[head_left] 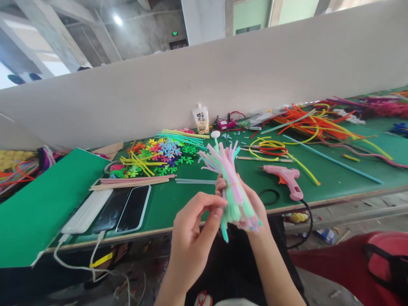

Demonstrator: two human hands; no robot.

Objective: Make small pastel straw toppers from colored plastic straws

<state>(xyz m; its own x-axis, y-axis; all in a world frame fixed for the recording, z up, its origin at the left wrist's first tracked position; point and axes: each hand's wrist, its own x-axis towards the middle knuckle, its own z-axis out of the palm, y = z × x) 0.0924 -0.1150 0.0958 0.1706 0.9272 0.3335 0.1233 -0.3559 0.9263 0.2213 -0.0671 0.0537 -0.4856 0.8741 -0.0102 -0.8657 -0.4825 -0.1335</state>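
Note:
A bundle of pastel pink, mint and lilac pipe cleaners (237,195) stands tilted in front of me, fanned out at its top, with a thin band round its middle. My right hand (251,197) is wrapped round it from behind and the right side, its palm mostly hidden by the bundle. At the bundle's left edge, the thumb and forefinger of my left hand (196,233) are pinched together on a pipe cleaner; exactly what sits between the fingertips is partly hidden. One mint stem (225,231) pokes out below the others.
A pink glue gun (285,176) lies to the right, its cable hanging over the edge. Red-handled pliers (270,150) lie behind. Colourful snowflake pieces (168,151), phones (134,208) and a white power bank (87,212) are left. Orange pipe cleaners (299,121) are heaped far right.

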